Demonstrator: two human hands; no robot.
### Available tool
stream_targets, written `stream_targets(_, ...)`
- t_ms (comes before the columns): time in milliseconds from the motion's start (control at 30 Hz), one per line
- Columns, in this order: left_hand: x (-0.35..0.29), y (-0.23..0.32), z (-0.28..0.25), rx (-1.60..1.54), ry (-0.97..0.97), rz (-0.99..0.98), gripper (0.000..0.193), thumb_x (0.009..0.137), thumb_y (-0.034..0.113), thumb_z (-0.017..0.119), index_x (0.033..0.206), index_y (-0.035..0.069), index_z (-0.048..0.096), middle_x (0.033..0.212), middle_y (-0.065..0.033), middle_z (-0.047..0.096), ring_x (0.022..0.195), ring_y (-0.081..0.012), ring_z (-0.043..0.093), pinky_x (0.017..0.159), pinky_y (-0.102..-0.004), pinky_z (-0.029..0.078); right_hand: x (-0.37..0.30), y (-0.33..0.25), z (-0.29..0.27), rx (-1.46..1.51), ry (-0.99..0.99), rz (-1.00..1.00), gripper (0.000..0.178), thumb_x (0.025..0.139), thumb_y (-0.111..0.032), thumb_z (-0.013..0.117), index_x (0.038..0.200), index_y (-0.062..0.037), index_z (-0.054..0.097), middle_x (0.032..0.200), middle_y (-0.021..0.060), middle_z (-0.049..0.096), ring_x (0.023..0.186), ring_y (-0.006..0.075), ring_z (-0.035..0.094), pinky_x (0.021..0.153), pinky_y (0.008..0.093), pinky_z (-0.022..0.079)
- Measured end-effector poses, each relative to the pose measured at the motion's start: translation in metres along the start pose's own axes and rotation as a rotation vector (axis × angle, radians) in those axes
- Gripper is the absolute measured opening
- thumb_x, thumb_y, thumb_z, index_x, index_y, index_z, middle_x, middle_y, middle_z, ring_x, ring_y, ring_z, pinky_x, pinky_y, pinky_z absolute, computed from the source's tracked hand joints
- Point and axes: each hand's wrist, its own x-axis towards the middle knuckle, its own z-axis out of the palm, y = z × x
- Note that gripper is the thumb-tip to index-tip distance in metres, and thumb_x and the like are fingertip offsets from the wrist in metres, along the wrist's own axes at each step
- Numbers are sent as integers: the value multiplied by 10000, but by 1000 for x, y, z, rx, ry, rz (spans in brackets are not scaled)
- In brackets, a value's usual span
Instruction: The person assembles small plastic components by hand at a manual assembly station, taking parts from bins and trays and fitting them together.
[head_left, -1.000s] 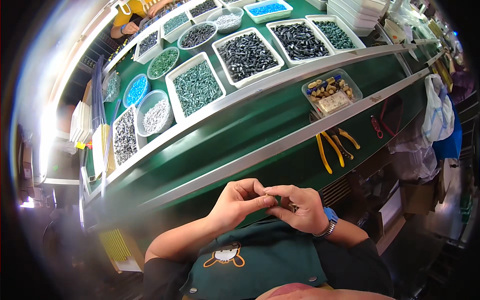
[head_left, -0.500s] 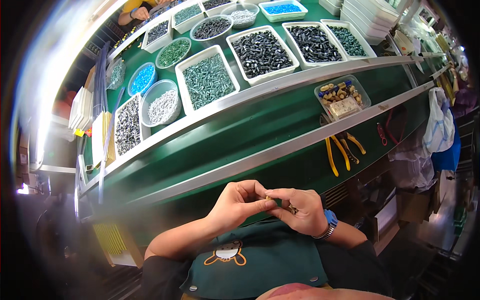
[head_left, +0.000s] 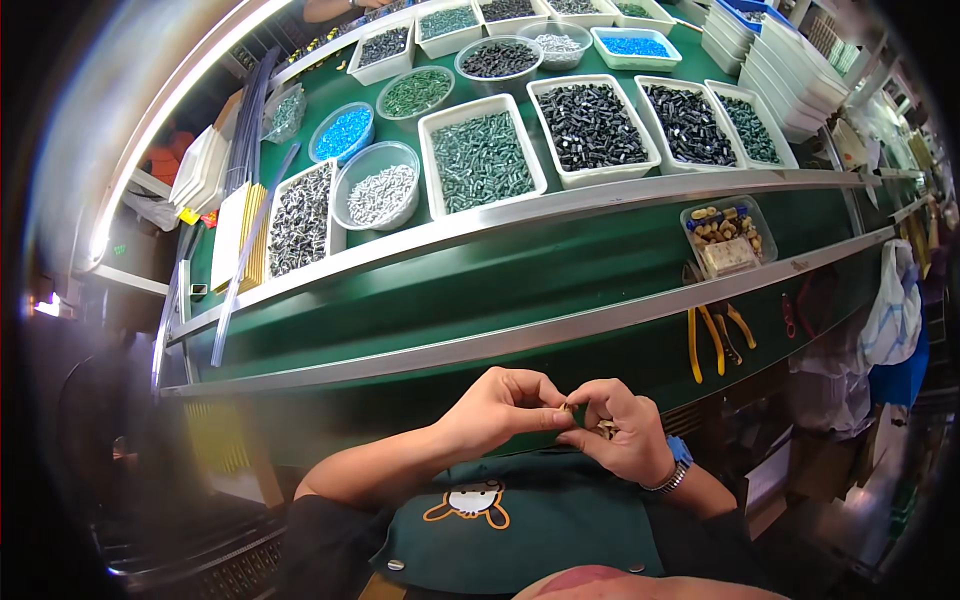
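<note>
above the apron [head_left: 560, 510], the left hand [head_left: 510, 402] pinches a small yellowish piece [head_left: 565, 408] beside the right hand [head_left: 630, 440], curled round more pale pieces [head_left: 606, 428]. single-piece fingering seems the step; moving on would want a steady pinch. on the desk [head_left: 470, 280], a clear box [head_left: 766, 244] holds tan pieces [head_left: 715, 228], a white tray [head_left: 610, 174] black ones [head_left: 595, 130].

No words or numbers can be read. The small yellow tag [head_left: 188, 215] and small red tag [head_left: 209, 219] at the left, the blurred green marks [head_left: 120, 249] farther left, and the dark marks [head_left: 801, 265] on the near silver metal rail [head_left: 560, 328], toward its right end, are too small to make out.
</note>
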Motion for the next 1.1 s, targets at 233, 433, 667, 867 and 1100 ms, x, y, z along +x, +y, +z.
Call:
stream_targets(233,-4,-1,1,-44,-21,-6,48,878,20,705,901,-11,677,876,-94,699,804,-141,648,774,-238,523,3,1,-2,-33,-93,30,392,747,28,787,1061,-72,574,668,0,569,532,88,480,481,228,369)
stream_targets(433,-4,-3,-4,-117,-53,-18,41,880,20,700,891,-9,673,868,-88,693,796,-144,642,777,-247,518,5,-6,0,-38,-119,42,432,711,77,794,1047,-54,555,669,3,582,546,71,488,491,210,370)
stream_targets(667,-2,-10,-6,-176,-48,-30,36,878,17,699,885,-8,674,857,-83,685,790,-146,635,774,-249,513,6,-6,0,-16,-146,93,412,715,56,801,1031,-55,560,683,6,600,542,72,481,494,208,365)
stream_targets(867,-6,-16,-6,-149,-75,-55,41,878,21,701,893,-12,680,866,-92,695,779,-143,633,762,-246,516,16,-4,-7,-25,-315,51,389,724,26,809,1012,-51,560,692,11,611,532,85,487,491,208,369)
stream_targets(1100,-9,-5,-11,-61,-122,-71,39,870,15,712,880,-21,702,848,-95,711,755,-139,631,742,-238,520,14,-8,-5,-46,-338,1,321,757,-45,785,971,-80,549,669,30,616,514,154,542,483,267,410)
